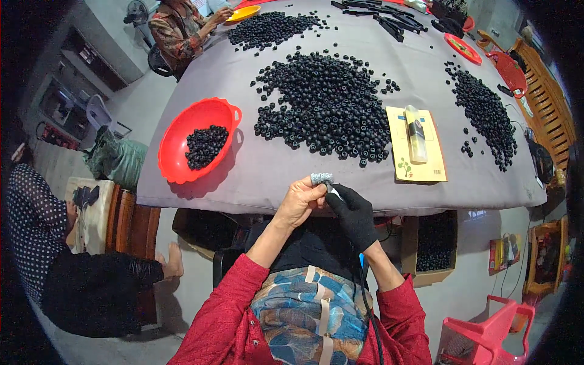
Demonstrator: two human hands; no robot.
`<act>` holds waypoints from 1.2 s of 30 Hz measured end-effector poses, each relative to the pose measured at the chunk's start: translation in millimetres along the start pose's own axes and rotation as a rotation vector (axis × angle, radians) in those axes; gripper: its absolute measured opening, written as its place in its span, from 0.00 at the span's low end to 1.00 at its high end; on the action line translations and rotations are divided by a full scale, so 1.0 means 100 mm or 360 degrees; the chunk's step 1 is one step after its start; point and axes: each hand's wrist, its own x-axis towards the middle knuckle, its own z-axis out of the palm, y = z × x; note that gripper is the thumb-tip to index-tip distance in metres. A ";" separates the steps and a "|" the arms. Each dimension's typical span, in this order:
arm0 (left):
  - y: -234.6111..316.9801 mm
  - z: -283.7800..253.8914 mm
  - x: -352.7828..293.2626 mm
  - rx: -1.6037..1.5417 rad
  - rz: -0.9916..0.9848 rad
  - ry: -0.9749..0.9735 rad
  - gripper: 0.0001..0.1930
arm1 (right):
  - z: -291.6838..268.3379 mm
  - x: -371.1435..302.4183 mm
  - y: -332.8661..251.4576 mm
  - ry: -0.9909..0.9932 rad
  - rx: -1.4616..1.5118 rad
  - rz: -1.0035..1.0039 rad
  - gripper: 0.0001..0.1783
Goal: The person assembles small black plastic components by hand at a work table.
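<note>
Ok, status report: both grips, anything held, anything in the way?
Left grip and black-gloved right grip together at near edge of the table. Anything held: too hidden to identify. Black bead pile beyond them, not in the way.

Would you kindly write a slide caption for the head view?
Left hand and gloved right hand close together near a heap of black pieces.

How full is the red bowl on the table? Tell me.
Partly full: black pieces lie toward one side, leaving much of the red bowl bare.
</note>
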 end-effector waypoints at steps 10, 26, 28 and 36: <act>0.00 0.02 0.00 0.0075 0.0040 0.0003 0.10 | 0.01 0.02 0.10 0.0042 -0.0042 -0.0070 0.16; -0.07 -0.04 0.01 0.0024 0.0037 0.0031 0.10 | 0.01 0.04 0.21 -0.0004 -0.0035 -0.0084 0.18; -0.06 -0.03 0.00 0.0007 0.0020 0.0007 0.10 | 0.02 0.03 0.16 -0.0015 -0.0002 -0.0068 0.18; -0.05 -0.02 -0.01 -0.0031 -0.0014 -0.0010 0.10 | 0.01 0.01 0.01 -0.0034 0.0079 0.0008 0.16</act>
